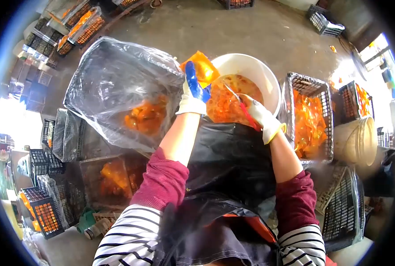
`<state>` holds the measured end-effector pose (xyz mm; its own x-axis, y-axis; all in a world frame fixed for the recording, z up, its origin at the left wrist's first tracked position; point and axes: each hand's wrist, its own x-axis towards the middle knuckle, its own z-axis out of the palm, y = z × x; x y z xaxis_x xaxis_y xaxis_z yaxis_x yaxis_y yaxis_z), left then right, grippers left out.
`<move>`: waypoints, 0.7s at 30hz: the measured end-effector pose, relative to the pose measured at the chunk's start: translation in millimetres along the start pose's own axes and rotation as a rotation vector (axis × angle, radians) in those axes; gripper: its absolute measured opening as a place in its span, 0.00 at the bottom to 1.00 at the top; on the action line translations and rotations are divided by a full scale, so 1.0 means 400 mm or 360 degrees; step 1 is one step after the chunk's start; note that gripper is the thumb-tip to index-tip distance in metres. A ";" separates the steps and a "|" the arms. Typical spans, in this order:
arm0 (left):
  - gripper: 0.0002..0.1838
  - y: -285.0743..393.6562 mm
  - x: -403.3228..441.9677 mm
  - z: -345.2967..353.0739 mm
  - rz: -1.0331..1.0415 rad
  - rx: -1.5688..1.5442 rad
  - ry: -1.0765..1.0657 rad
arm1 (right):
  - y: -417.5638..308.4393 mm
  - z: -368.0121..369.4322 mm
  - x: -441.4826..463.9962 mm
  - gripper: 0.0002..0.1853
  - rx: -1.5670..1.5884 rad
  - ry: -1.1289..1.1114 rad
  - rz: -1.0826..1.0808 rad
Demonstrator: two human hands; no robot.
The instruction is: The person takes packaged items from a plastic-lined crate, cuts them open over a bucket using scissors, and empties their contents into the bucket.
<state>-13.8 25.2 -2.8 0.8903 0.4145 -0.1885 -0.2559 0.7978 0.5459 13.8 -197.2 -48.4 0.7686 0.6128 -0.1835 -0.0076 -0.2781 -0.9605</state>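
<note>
My left hand (193,91), in a white glove with blue-coated fingers, grips a glossy orange square piece (202,68), its kind unclear. The piece is raised at the near left rim of a white bucket (268,75). My right hand (257,111), in a white glove, is closed around a red-handled knife (247,113); its narrow blade points up and left over the bucket. Inside the bucket lies a wet orange mass (233,99). Left of my left hand stands a crate lined with clear plastic (113,80), with some orange pieces (148,116) at its bottom.
To the right is a black crate (310,80) full of orange pieces, beside a beige bucket (357,142). Another crate with orange pieces (115,177) sits lower left. Several black crates (44,213) line the left side. A black apron (233,155) covers my lap.
</note>
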 end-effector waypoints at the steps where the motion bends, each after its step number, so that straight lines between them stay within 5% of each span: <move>1: 0.28 -0.003 -0.005 0.008 -0.0015 0.0036 -0.0009 | -0.061 0.014 -0.015 0.19 -0.0061 -0.0039 0.0008; 3: 0.29 -0.019 -0.026 0.021 0.0067 0.0465 -0.0029 | -0.086 0.032 -0.015 0.20 0.0018 -0.0060 -0.0050; 5: 0.31 -0.017 -0.027 0.042 -0.0266 0.0363 -0.0063 | -0.114 0.047 -0.021 0.18 0.0392 -0.0062 0.0040; 10: 0.34 0.002 -0.078 0.096 -0.0292 0.0509 -0.0102 | -0.169 0.037 -0.040 0.16 0.0673 0.0003 0.0315; 13: 0.33 -0.022 -0.035 0.050 -0.0233 0.0535 -0.0285 | -0.179 0.047 -0.050 0.15 0.0494 0.0093 0.0327; 16: 0.30 -0.036 -0.008 0.024 -0.0194 0.0587 -0.0368 | -0.134 0.048 -0.035 0.15 0.0232 0.0122 -0.0094; 21: 0.23 -0.024 -0.017 0.041 -0.0309 0.0307 -0.0325 | -0.221 0.020 -0.070 0.18 -0.0114 0.0170 0.0315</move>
<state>-11.2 7.4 6.6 0.9774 0.1514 -0.1473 -0.0158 0.7478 0.6638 -12.2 -183.6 40.0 0.8200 0.4602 -0.3402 -0.1228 -0.4391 -0.8900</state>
